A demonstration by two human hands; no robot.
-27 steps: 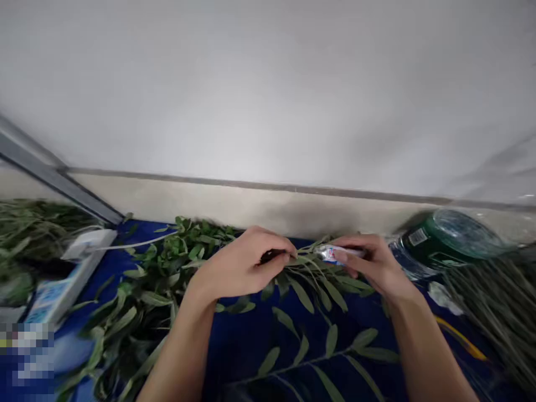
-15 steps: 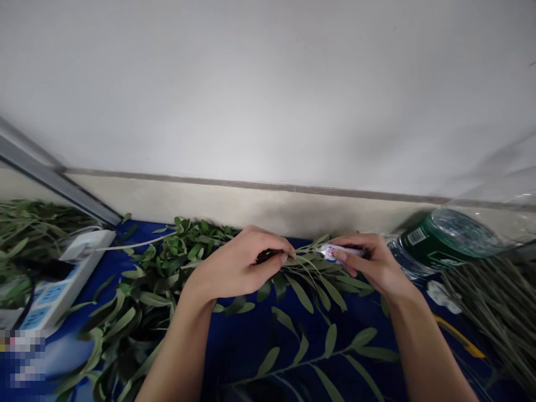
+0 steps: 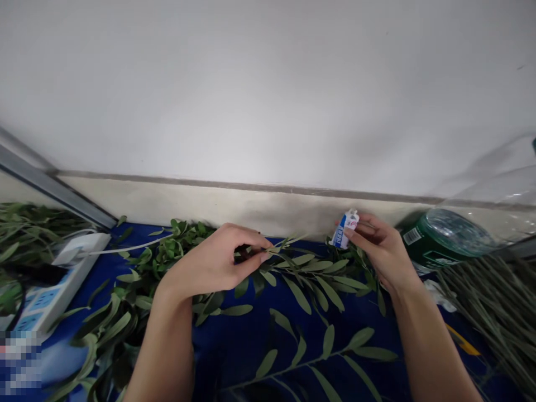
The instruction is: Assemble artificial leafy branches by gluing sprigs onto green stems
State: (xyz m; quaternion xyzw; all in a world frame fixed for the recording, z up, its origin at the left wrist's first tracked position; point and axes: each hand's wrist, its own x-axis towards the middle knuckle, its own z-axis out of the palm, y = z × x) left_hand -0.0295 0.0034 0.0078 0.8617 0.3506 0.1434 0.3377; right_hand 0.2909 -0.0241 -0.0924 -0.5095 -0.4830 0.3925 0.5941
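Note:
Between thumb and fingertips, my left hand (image 3: 224, 254) pinches a thin leafy sprig (image 3: 285, 245) just above the blue surface (image 3: 238, 346). My right hand (image 3: 377, 245) is closed on a small white and blue glue-like tube (image 3: 345, 229), held near upright close to the wall. More green leaves (image 3: 322, 273) lie between the two hands and below the tube. A longer leafy branch (image 3: 310, 365) rests in front of them, nearest to me. The fingers behind the tube are partly hidden.
A heap of leafy stems (image 3: 121, 318) lies at left, near a white power strip (image 3: 79, 279) with a cable. At right stand a large green-labelled bottle (image 3: 439, 240), a bundle of bare stems (image 3: 498, 301) and a yellow-handled tool (image 3: 463, 340). A wall (image 3: 268, 111) rises behind.
My right hand has drawn the tube away from the sprig to the right and tipped it from lying sideways to nearly upright. My left hand has moved slightly left with the sprig.

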